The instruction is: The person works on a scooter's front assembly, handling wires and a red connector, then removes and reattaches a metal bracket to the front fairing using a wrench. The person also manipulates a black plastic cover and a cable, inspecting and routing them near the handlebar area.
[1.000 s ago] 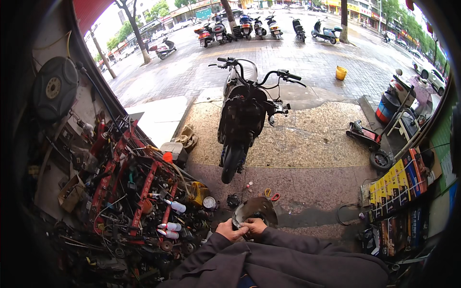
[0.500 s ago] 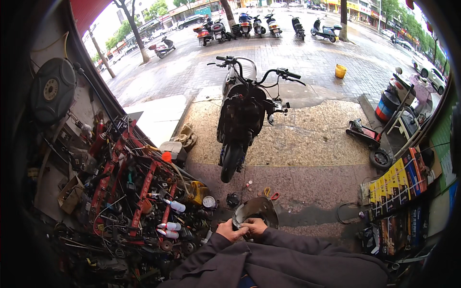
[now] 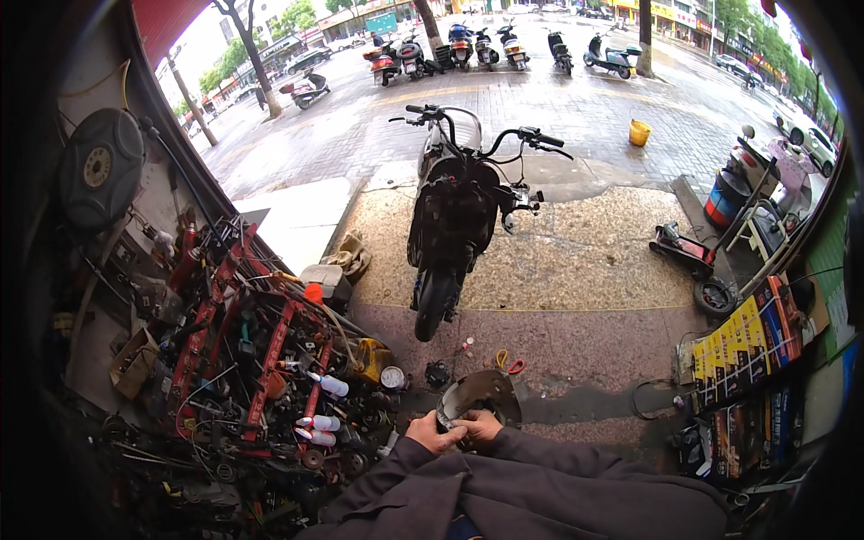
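Close to my body I hold a dark, curved shell-like panel (image 3: pixel 486 385), which looks like a piece of scooter bodywork; its exact kind I cannot tell. My left hand (image 3: pixel 433 434) grips its left edge, thumb and fingers closed. Against the inner side of the same edge, my right hand (image 3: pixel 480 427) is closed too, with the fingertips of both hands nearly meeting. Whatever lies between the fingertips is too small to make out. Beyond the panel, a partly stripped black scooter (image 3: pixel 454 216) stands upright, its handlebars bare and one wheel toward me.
Tools and parts crowd a red-framed rack (image 3: pixel 270 369) at left, with white bottles (image 3: pixel 322 423) and a yellow jug (image 3: pixel 371 360). Orange-handled scissors (image 3: pixel 515 366) lie on the floor past the panel. Stacked boxes (image 3: pixel 733 346) line the right side. A yellow bucket (image 3: pixel 639 133) stands outside.
The panel has tilted very slightly in my hands, which stay in the same place. Out on the street, vehicles have moved.
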A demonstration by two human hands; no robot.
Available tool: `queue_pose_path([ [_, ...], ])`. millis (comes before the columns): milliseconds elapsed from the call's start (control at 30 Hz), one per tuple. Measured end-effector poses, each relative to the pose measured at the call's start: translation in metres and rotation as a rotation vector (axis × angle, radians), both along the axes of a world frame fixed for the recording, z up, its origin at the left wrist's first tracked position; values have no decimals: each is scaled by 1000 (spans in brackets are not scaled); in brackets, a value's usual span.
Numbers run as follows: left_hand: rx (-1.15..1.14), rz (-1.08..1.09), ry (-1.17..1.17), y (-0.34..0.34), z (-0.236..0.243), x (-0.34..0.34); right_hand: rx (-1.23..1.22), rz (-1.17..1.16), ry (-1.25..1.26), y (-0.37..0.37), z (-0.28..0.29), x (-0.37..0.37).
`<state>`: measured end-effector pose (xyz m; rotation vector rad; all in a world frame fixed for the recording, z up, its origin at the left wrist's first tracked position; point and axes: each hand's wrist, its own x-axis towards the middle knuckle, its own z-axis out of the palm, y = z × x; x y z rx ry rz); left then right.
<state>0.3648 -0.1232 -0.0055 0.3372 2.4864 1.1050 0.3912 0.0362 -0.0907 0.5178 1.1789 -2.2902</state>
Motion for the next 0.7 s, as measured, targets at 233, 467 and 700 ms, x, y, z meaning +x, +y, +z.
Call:
queue_pose_path([
  [233,-37,-15,-4,-1,-5,1,125,77,48,5,0,3],
  [467,-61,-40,-22,-3,-6,2,110,52,-28,3,4,3],
  [700,-5,-1,3,-1,-2,3,110,44,67,4,3,4],
])
